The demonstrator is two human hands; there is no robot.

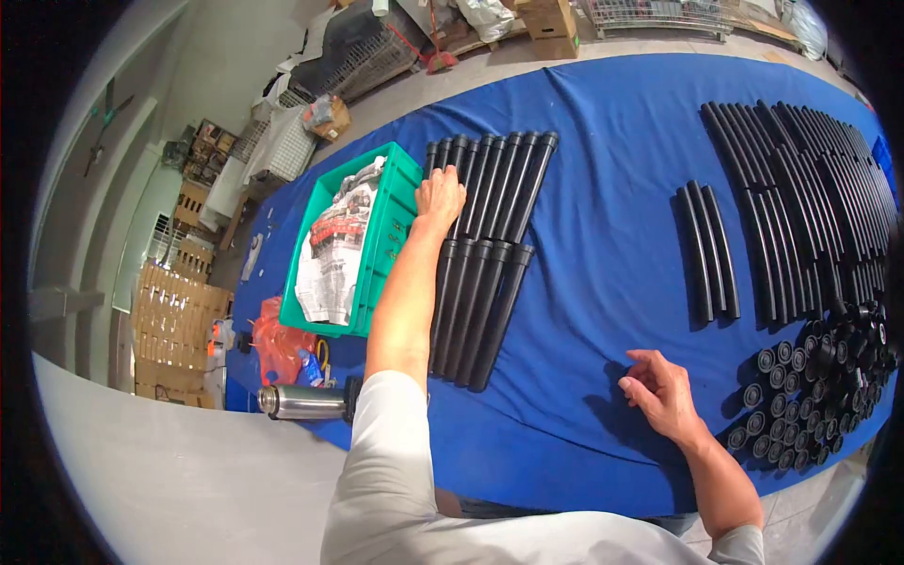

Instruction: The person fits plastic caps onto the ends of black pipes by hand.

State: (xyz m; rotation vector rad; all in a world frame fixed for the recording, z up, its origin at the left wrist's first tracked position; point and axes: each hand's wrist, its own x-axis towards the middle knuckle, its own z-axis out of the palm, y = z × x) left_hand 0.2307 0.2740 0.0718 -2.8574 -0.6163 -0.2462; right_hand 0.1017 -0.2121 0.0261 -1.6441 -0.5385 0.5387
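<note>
My left hand (441,196) reaches over the left end of the upper row of black capped tubes (504,188). Its fingers are bent down round one of these tubes, with the fingertips partly hidden. Below it lies a second row of similar capped tubes (466,311), side by side on the blue cloth. My right hand (664,395) hovers near the front of the table, thumb and fingers apart and slightly curled, holding nothing. Nearest to that hand, on its right, is a pile of round black caps (786,405).
Left of the tubes stands a green crate (391,217) with crumpled newspaper (339,245). A steel flask (311,403) and a red plastic bag (280,344) lie near it. Three thin black tubes (706,250) lie beside many more (810,207) on the blue cloth (603,160).
</note>
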